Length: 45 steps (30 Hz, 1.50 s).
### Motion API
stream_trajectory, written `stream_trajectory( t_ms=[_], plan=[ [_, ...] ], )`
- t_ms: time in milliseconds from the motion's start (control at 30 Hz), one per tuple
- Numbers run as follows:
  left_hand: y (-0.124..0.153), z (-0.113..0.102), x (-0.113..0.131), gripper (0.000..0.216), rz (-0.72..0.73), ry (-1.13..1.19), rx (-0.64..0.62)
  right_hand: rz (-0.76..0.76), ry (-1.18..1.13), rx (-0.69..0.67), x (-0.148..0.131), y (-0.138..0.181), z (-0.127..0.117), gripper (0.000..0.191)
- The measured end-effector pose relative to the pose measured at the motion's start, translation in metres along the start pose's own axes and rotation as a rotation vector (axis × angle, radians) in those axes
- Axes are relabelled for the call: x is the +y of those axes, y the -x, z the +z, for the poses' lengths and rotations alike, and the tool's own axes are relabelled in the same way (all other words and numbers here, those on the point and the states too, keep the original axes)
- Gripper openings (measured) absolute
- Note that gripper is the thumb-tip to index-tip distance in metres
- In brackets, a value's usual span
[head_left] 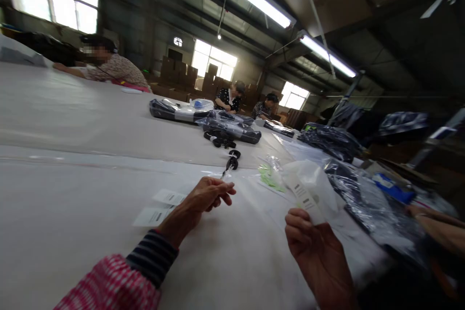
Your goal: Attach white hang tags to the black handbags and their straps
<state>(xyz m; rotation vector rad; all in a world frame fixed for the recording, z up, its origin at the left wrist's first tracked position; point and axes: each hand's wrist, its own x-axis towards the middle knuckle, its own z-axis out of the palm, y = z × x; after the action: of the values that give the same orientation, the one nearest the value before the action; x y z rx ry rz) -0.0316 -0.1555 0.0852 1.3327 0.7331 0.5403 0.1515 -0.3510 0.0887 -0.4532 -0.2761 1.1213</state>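
My right hand [315, 247] pinches a white printed label strip [307, 201], which stands up from the fingers with small dark print on it. Over the table's middle, my left hand [205, 198] has its thumb and fingers drawn together; whatever may be between them I cannot make out. Just beyond its fingertips lies a small black coiled cord [232, 162] with a whitish strip at its near end. Beside my left wrist, white printed labels [154, 216] rest flat on the table [72, 252].
Bagged dark garments [232, 128] lie farther back, with more black coils [220, 139] before them. Green slips [269, 178] and a crumpled clear bag [319, 181] are beyond my right hand. Plastic-wrapped bundles [366, 198] line the right side, near another person's arm [439, 227]. Several co-workers [116, 65] sit farther off.
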Motion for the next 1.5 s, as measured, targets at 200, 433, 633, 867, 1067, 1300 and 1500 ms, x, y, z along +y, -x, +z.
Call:
stream_trajectory(
  t_ms=[200,433,633,867,1067,1300,1500],
  plan=[
    [-0.002,0.000,0.000,0.061,-0.009,-0.034,0.009,-0.194,-0.343,-0.070,-0.009,0.026,0.000,0.057],
    [-0.007,-0.001,-0.004,0.058,-0.047,-0.090,-0.015,-0.219,-0.692,-0.269,-0.016,0.031,-0.013,0.046],
    [-0.007,-0.001,-0.005,0.057,-0.052,-0.109,-0.014,-0.161,-0.682,-0.327,-0.022,0.031,-0.031,0.046],
    [-0.004,0.002,-0.003,0.062,-0.027,-0.093,-0.016,-0.315,-0.177,-0.071,-0.004,0.029,-0.029,0.046],
    [0.005,0.008,0.006,0.065,0.023,-0.034,-0.012,-0.294,0.772,0.065,0.037,0.001,-0.018,0.032],
    [0.007,0.007,0.002,0.033,0.157,-0.004,0.045,-0.324,1.162,-0.042,0.070,-0.033,0.002,0.033],
    [0.006,0.011,0.000,0.017,0.197,0.044,0.149,-0.264,1.303,-0.083,0.067,-0.039,-0.002,0.031]
  ],
)
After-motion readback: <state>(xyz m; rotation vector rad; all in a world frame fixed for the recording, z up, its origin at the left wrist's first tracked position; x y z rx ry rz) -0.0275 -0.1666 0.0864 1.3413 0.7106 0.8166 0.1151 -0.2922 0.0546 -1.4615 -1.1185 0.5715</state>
